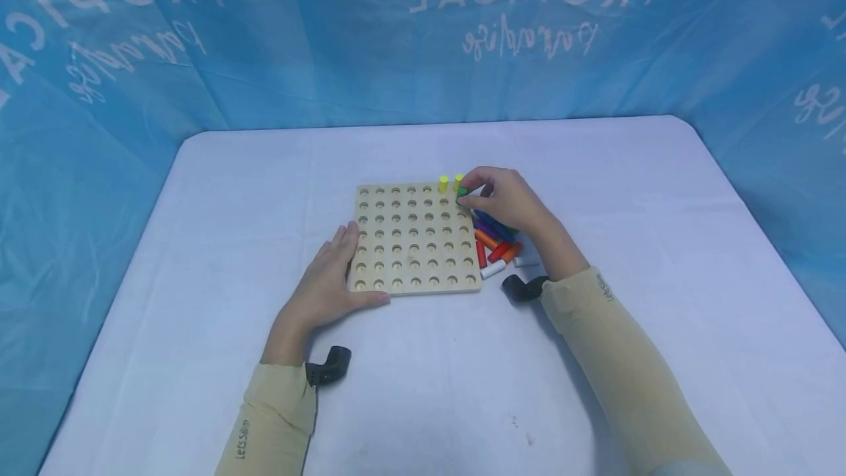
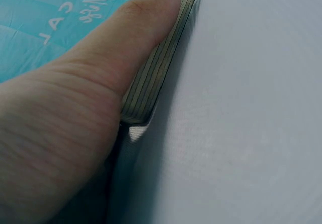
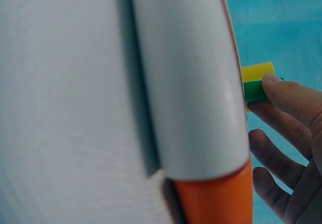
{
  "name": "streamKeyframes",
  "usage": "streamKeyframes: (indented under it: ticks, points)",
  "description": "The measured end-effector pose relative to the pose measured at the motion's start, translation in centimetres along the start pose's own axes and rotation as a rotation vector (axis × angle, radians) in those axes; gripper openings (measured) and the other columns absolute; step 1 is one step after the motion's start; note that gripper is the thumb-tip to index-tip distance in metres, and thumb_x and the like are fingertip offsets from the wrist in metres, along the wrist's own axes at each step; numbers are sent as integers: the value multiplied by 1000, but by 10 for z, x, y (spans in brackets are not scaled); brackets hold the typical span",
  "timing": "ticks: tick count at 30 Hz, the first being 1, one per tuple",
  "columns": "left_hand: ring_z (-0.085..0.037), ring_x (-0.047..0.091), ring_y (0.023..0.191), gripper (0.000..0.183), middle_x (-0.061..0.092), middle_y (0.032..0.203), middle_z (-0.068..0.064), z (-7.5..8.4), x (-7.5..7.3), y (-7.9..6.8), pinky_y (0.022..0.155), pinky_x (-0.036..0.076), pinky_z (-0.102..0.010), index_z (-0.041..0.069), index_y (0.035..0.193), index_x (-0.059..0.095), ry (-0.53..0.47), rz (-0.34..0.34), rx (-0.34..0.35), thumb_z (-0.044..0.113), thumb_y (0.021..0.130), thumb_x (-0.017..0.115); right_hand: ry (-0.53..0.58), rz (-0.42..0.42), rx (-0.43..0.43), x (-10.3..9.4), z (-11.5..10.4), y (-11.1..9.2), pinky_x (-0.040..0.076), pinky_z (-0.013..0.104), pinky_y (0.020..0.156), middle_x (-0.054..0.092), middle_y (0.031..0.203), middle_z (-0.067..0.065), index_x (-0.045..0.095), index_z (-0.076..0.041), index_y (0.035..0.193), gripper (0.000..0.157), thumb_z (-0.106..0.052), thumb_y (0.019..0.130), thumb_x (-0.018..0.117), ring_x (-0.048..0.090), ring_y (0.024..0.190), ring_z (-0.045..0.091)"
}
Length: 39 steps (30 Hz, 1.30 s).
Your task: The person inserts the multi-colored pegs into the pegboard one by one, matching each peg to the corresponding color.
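A square wooden pegboard (image 1: pixel 405 241) with rows of round holes lies on the white table. My left hand (image 1: pixel 328 274) rests at its near left corner, fingers along the left edge and a straight thumb (image 2: pixel 136 35) against the front edge. At the far right corner my right hand (image 1: pixel 507 197) pinches a green peg (image 3: pixel 255 91) between thumb and forefinger, over a hole in the second row. Two yellow pegs (image 1: pixel 443 184) stand upright in the back row, the right one partly behind my fingers.
Beside the board's right edge lie loose pegs: orange (image 1: pixel 487 239), red (image 1: pixel 481 254), white (image 1: pixel 493 269), purple and blue, partly under my right hand. A black wrist camera (image 1: pixel 522 289) sits near the white pegs. Blue printed cloth (image 1: pixel 370 57) hangs behind the table.
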State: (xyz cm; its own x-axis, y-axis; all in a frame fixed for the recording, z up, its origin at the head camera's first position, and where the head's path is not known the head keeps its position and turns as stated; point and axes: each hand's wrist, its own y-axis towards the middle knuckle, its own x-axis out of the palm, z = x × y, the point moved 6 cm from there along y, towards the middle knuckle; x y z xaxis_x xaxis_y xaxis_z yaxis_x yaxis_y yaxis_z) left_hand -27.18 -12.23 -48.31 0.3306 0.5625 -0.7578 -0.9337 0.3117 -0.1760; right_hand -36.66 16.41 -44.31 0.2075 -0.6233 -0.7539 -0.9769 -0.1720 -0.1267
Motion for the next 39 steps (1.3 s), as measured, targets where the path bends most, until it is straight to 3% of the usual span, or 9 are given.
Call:
streamKeyframes:
  ticks: [11, 21, 28, 39]
  points:
    - [-24, 0, 157, 134, 1, 169, -1, 0, 1, 0, 128, 5, -48, 19, 161, -1, -2, -5, -9, 65, 66, 82, 11, 13, -4, -4, 1, -1, 52, 39, 87, 68, 117, -3, 68, -26, 115, 29, -36, 89, 75, 59, 103, 19]
    - [-23, 0, 157, 135, 0, 168, -1, -1, 1, 0, 128, 5, -49, 20, 160, -2, 1, 4, 1, 67, 66, 81, 18, 42, 38, -15, 6, -7, 55, 39, 88, 65, 123, -4, 65, -27, 122, 33, -45, 94, 66, 58, 107, 18]
    - [-23, 0, 157, 136, 1, 168, -1, -2, 2, 0, 128, 5, -48, 20, 160, -2, 2, 6, -6, 68, 64, 81, 31, 69, 40, -24, 14, -11, 56, 40, 88, 64, 125, -4, 63, -26, 130, 39, -45, 96, 63, 58, 109, 19]
    - [-26, 0, 157, 137, 0, 169, -1, -3, 3, 0, 127, 5, -52, 22, 160, -3, 2, 7, -18, 70, 63, 81, 33, 82, 38, -35, 30, -22, 56, 40, 88, 64, 126, -2, 64, -22, 130, 38, -41, 97, 63, 58, 109, 20]
